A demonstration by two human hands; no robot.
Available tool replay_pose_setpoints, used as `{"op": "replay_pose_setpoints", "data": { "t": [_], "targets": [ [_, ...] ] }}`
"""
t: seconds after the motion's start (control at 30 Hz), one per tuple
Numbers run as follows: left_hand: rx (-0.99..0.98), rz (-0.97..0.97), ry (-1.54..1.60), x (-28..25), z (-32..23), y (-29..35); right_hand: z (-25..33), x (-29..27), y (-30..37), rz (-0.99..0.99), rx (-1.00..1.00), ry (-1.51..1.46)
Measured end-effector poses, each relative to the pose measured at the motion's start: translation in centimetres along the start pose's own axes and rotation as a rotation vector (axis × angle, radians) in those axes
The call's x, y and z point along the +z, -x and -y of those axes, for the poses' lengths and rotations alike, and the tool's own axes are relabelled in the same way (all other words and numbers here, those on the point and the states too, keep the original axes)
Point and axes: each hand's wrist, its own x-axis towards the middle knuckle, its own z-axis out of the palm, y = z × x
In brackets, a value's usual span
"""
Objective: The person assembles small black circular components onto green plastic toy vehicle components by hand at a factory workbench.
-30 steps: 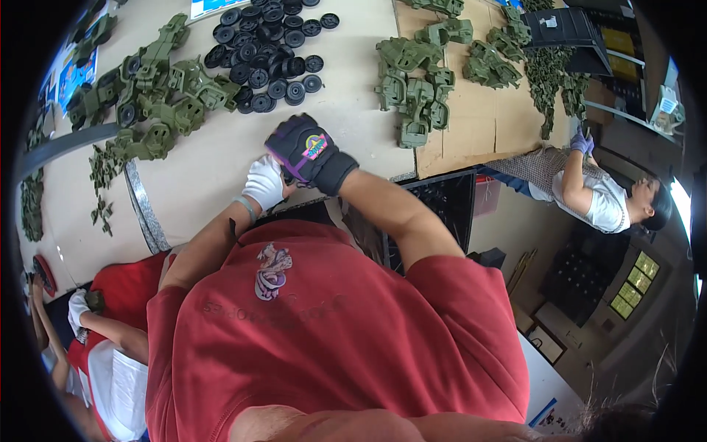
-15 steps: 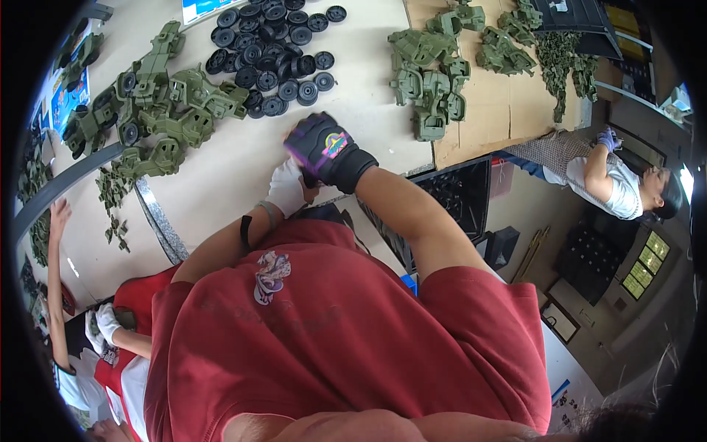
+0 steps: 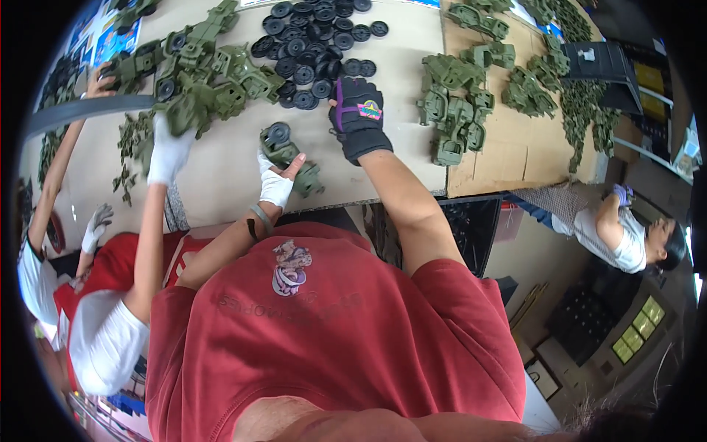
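In my left hand (image 3: 276, 183), which wears a white glove with bare fingertips, is a green plastic toy vehicle body (image 3: 294, 156). A black wheel (image 3: 279, 133) sits at its far end. The body is held tilted just above the table's near edge. My right hand (image 3: 359, 118), in a black and purple padded glove, reaches to the near right side of a heap of black toy wheels (image 3: 305, 44). Its fingers are mostly hidden beneath the glove's back, so whether they grip a wheel does not show.
Green vehicle bodies (image 3: 221, 77), some with wheels, are piled to the left, where a co-worker's white-gloved hand (image 3: 173, 147) reaches in. More green bodies (image 3: 456, 110) lie to the right, beside a cardboard sheet (image 3: 508, 151). A grey bar (image 3: 88, 112) crosses the left side.
My hands have come apart. The right has moved forward to the wheel heap, while the left now shows the vehicle body. A co-worker's gloved hand has reached into the left pile.
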Motion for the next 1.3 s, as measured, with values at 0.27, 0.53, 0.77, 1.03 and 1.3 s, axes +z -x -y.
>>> {"op": "replay_pose_setpoints", "data": {
  "t": [0.27,0.53,0.77,1.03,1.3],
  "targets": [
    [0.868,0.188,-1.047,-3.3,-14.0,1.1,-4.3,-2.7,3.4,0.032,-0.182,-0.317],
    [0.991,0.519,-1.579,-1.8,-8.3,-4.2,-2.6,-5.0,10.3,0.389,-0.265,-0.619],
    [0.831,0.460,-1.384,-3.2,-9.1,0.1,-0.1,-4.6,9.0,0.338,-0.577,-0.445],
    [0.819,0.469,-1.332,-3.4,-9.2,0.0,3.5,-3.8,5.4,0.560,-0.694,-0.049],
    [0.781,0.419,-1.377,-2.8,-8.3,-0.3,3.4,-4.9,8.1,0.470,-0.349,-0.270]
  ]
}}
